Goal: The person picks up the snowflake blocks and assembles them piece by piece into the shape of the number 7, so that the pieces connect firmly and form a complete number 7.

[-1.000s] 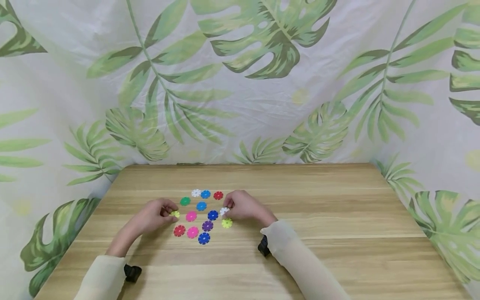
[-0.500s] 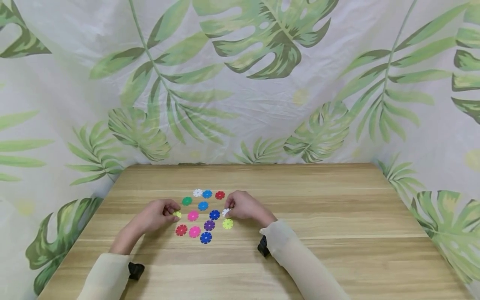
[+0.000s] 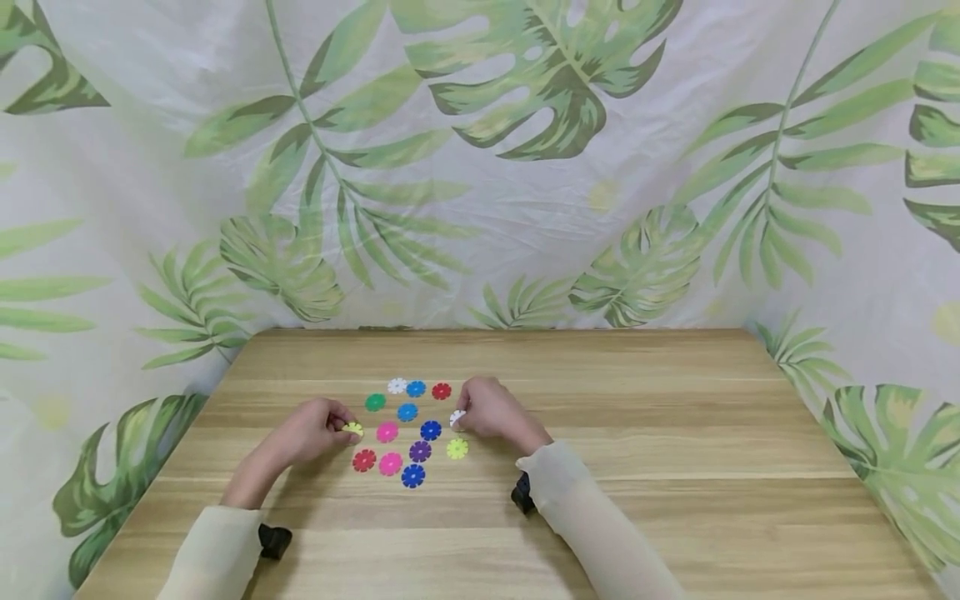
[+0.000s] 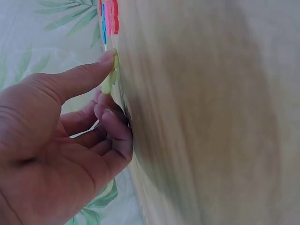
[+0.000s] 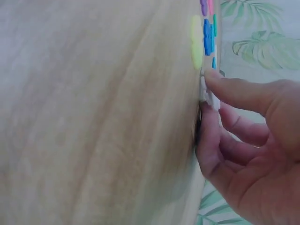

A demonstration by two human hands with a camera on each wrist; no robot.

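Observation:
My left hand point(image 3: 309, 432) pinches a yellow-green snowflake disc point(image 3: 352, 429) at the left side of a group of slotted plastic discs. In the left wrist view the thumb and fingertips meet on that disc point(image 4: 110, 77), just at the table surface. On the group's right side my right hand point(image 3: 491, 410) pinches a white snowflake disc point(image 3: 456, 419), part of it hidden by the fingers. The right wrist view has this white disc point(image 5: 205, 91) between thumb and index finger. A second yellow-green disc point(image 3: 457, 448) lies flat just nearer than the right hand.
Between the hands lie several more discs: red point(image 3: 364, 460), pink point(image 3: 387, 432), purple point(image 3: 420, 452), dark blue point(image 3: 431, 430), light blue point(image 3: 407, 412) and green point(image 3: 376, 402). The wooden table point(image 3: 675, 433) ends at a leaf-patterned cloth point(image 3: 525, 217) behind.
My right hand has moved slightly away from me with the white disc, widening its gap to the yellow-green disc below. The left hand stays nearly in place. The head view has shifted a little.

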